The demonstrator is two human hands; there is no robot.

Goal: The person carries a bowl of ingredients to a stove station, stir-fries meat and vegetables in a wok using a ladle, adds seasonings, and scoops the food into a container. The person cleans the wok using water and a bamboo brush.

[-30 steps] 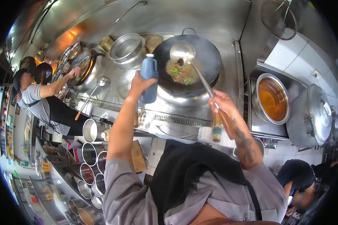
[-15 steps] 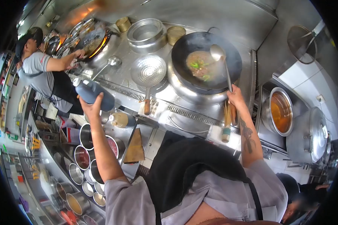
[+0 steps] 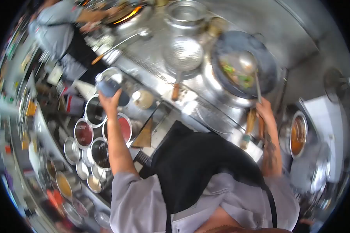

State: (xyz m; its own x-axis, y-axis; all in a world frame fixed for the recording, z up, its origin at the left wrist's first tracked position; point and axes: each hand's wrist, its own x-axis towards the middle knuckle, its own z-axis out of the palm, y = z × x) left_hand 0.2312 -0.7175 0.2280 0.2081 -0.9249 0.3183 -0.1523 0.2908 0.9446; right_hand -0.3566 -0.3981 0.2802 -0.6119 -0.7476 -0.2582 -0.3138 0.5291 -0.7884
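My left hand is wrapped round a dark squeeze bottle, among metal pots at the counter's edge. A second bottle with light brown contents stands just right of it. My right hand grips the handle of a ladle, whose bowl is over the food in a black wok. In the wok lie green pieces and brownish food, blurred by motion. Below my right hand is a bundled bamboo brush.
A perforated strainer lies left of the wok, near stacked metal pots. Several sauce pots stand at lower left. A co-worker works by a flaming wok at upper left. A bowl of amber liquid sits right.
My view has swung, shifting the stove up and right. My left hand has lowered the dark bottle toward the pots beside the light brown bottle. The ladle stays in the wok.
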